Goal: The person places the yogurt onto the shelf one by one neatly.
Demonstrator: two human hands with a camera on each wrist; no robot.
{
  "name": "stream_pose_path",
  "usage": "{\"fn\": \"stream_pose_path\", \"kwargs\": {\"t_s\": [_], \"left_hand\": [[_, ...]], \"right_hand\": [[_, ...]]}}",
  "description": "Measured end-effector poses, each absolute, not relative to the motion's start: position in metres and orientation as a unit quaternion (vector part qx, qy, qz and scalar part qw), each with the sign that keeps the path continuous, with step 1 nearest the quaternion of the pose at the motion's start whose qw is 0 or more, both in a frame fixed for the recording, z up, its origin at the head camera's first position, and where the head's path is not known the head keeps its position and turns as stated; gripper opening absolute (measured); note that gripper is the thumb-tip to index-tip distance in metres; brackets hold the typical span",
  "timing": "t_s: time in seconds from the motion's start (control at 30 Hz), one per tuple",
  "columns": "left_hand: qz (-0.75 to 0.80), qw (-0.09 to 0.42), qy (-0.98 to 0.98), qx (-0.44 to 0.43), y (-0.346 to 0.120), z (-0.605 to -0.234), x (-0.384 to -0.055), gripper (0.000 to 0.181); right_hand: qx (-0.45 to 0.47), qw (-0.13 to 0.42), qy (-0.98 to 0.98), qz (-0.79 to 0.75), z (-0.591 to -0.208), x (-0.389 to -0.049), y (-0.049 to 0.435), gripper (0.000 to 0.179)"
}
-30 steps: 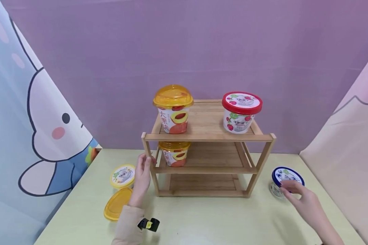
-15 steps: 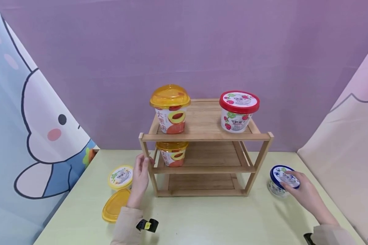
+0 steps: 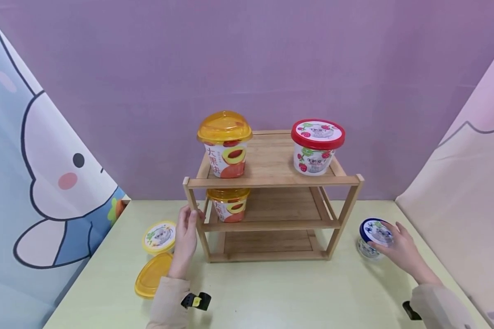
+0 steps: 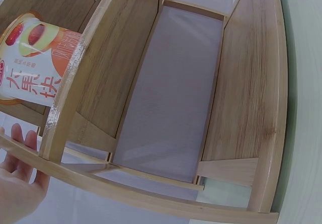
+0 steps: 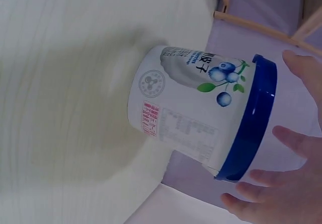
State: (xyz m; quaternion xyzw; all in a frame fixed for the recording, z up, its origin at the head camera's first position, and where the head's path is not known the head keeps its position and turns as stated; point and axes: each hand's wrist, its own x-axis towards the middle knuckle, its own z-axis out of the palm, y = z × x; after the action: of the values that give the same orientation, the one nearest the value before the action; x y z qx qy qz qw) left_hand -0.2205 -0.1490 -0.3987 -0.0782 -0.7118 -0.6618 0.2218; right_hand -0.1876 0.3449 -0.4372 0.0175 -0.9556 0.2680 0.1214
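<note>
Pale table [image 3: 292,292], blue-lidded tub [image 5: 181,103] upright right of rack [image 3: 267,183], lid [image 3: 376,229] up, partly covered by spread right hand [image 3: 401,251], left hand [image 3: 185,238] gripping rack, fingers [image 4: 31,140] partly hidden.

You have one rack [image 3: 271,225] with three shelves [image 3: 271,160]. You can count two peach-printed cups: an upper cup [image 3: 225,159] and a lower cup [image 3: 230,211]. Your tubs number three: one red-lidded tub [image 3: 316,153], one blue-lidded tub [image 3: 370,236] and one yellow-lidded tub [image 3: 159,236]. On the counter [image 3: 296,292] you see one further amber lid [image 3: 152,276]; whether it covers another cup, you cannot tell.
</note>
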Motion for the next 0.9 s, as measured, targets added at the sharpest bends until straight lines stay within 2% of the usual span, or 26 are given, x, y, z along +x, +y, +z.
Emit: {"fn": "stream_pose_path", "kwargs": {"t_s": [0.4, 0.9], "left_hand": [[-0.658, 0.222, -0.716, -0.079, -0.149, -0.397, -0.218, 0.026], [-0.662, 0.227, -0.708, -0.090, -0.149, -0.398, -0.219, 0.027]], "right_hand": [[-0.003, 0.074, -0.961, 0.266, -0.442, -0.197, 0.349, 0.079], [0.012, 0.062, -0.958, 0.279, -0.446, -0.197, 0.356, 0.076]]}}
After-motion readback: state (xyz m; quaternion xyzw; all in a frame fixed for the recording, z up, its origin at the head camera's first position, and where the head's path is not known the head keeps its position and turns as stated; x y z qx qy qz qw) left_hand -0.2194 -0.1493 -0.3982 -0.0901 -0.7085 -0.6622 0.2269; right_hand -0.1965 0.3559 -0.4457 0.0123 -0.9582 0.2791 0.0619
